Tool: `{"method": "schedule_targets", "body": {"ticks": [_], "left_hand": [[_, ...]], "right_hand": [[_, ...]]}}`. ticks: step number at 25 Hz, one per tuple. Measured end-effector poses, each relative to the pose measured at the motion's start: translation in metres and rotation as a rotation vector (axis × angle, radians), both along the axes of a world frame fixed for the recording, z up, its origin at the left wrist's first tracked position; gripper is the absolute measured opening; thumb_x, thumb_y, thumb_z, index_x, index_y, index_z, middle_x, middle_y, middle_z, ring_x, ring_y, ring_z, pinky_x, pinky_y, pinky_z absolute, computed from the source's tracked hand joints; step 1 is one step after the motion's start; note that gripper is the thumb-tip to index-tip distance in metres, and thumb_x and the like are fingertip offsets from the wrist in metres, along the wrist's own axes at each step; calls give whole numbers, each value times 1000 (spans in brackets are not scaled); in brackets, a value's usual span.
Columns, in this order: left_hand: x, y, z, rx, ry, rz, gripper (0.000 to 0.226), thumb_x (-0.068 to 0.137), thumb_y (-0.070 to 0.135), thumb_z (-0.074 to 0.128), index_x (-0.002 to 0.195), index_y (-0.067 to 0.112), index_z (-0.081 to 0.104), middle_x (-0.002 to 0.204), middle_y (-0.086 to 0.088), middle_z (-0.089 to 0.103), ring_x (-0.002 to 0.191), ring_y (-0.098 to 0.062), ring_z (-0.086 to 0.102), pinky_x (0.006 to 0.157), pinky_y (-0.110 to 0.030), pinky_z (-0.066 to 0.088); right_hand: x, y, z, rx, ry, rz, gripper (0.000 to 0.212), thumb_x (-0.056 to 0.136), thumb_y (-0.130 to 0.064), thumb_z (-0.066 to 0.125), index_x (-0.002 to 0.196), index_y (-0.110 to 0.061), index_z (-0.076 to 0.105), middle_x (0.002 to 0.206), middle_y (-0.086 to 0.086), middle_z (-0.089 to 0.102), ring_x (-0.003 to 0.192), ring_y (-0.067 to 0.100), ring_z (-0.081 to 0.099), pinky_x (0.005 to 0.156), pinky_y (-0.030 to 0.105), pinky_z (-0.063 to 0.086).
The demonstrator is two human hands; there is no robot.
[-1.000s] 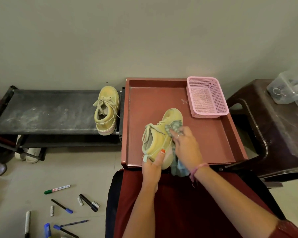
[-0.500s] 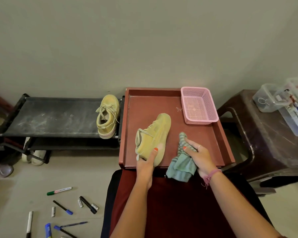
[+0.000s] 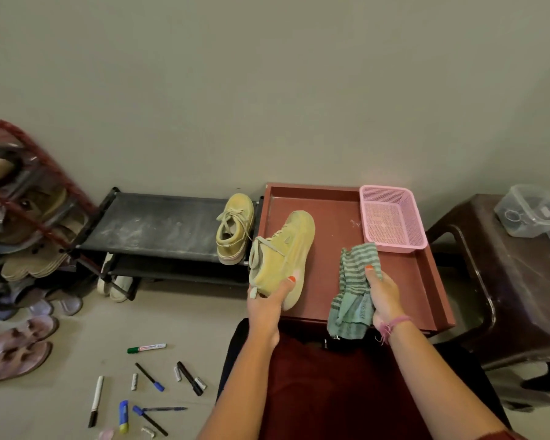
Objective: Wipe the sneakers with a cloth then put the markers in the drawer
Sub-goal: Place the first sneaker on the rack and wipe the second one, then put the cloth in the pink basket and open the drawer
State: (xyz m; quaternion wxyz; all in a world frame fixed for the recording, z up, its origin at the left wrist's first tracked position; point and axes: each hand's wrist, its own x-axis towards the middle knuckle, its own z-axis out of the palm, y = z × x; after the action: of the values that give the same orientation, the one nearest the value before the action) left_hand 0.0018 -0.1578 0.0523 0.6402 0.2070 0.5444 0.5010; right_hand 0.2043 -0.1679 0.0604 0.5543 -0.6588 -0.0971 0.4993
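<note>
My left hand (image 3: 267, 304) grips the heel end of a yellow sneaker (image 3: 283, 252), tilted over the left edge of the open red-brown drawer (image 3: 337, 281). My right hand (image 3: 383, 293) holds a green striped cloth (image 3: 351, 290) over the drawer's front part, apart from the sneaker. The second yellow sneaker (image 3: 235, 228) stands on the right end of the black shoe rack (image 3: 153, 227). Several markers lie on the floor at lower left, among them a green marker (image 3: 146, 348), a black marker (image 3: 189, 377) and a blue marker (image 3: 150, 376).
A pink mesh basket (image 3: 391, 217) sits in the drawer's back right corner. A dark brown stool (image 3: 505, 281) with clear plastic boxes (image 3: 531, 209) stands to the right. Sandals (image 3: 16, 347) and a second shoe rack (image 3: 19, 201) crowd the far left.
My right hand took the cloth off the sneaker and moved right. My left hand shifted the sneaker left toward the drawer's edge. The view swung left.
</note>
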Motion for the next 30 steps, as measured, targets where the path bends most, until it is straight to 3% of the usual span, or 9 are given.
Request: {"method": "schedule_targets", "body": {"ticks": [2, 5, 8, 10, 13, 17, 21, 30], "left_hand": [[-28, 0, 9, 126, 103, 74, 57, 68, 5, 85, 112, 31, 58, 111, 6, 70, 100, -6, 67, 86, -25, 54], [-78, 17, 20, 274, 277, 129, 59, 70, 2, 84, 110, 35, 56, 111, 7, 68, 99, -2, 67, 83, -23, 54], [-121, 44, 24, 330, 481, 149, 56, 72, 5, 83, 114, 27, 54, 107, 8, 64, 91, 5, 65, 74, -10, 52], [-139, 64, 21, 322, 555, 179, 57, 72, 8, 83, 119, 21, 53, 106, 7, 63, 91, 1, 63, 73, -8, 50], [-155, 92, 5, 270, 602, 201, 58, 72, 10, 84, 121, 19, 54, 106, 6, 62, 92, -2, 60, 82, -16, 49], [-162, 129, -21, 220, 634, 190, 64, 72, 15, 84, 127, 19, 53, 110, 5, 62, 99, -11, 60, 89, -26, 49], [-158, 167, -47, 192, 622, 184, 66, 74, 14, 83, 131, 17, 50, 113, 3, 60, 103, -14, 58, 89, -26, 47], [-151, 191, -103, 114, 631, 80, 69, 73, 15, 84, 131, 25, 46, 114, 3, 61, 104, -16, 59, 92, -34, 49]], "right_hand": [[-7, 6, 1, -3, 31, -1, 27, 99, -23, 47, 114, -5, 60, 101, 15, 68, 87, 29, 66, 79, 45, 55], [-20, 17, 3, -1, 97, -13, 25, 99, -24, 46, 113, -7, 60, 99, 14, 68, 85, 28, 66, 77, 43, 55], [-34, 31, -1, -5, 142, -20, 26, 99, -25, 48, 115, -7, 59, 99, 14, 68, 84, 28, 66, 75, 43, 55], [-43, 40, -6, -21, 161, -20, 28, 98, -25, 49, 116, -6, 58, 101, 15, 68, 85, 29, 67, 77, 45, 54], [-55, 53, -15, -35, 191, -28, 29, 98, -25, 51, 117, -5, 59, 102, 16, 69, 87, 30, 67, 78, 47, 54], [-61, 64, -21, -23, 228, -8, 24, 98, -22, 49, 111, -6, 61, 98, 15, 70, 83, 28, 68, 65, 38, 54], [-56, 76, -33, -9, 249, 15, 24, 98, -19, 49, 113, -5, 60, 103, 17, 70, 91, 31, 68, 72, 42, 55], [-44, 85, -59, -35, 294, 33, 23, 98, -14, 45, 112, -2, 60, 100, 15, 72, 89, 26, 70, 80, 42, 54]]}}
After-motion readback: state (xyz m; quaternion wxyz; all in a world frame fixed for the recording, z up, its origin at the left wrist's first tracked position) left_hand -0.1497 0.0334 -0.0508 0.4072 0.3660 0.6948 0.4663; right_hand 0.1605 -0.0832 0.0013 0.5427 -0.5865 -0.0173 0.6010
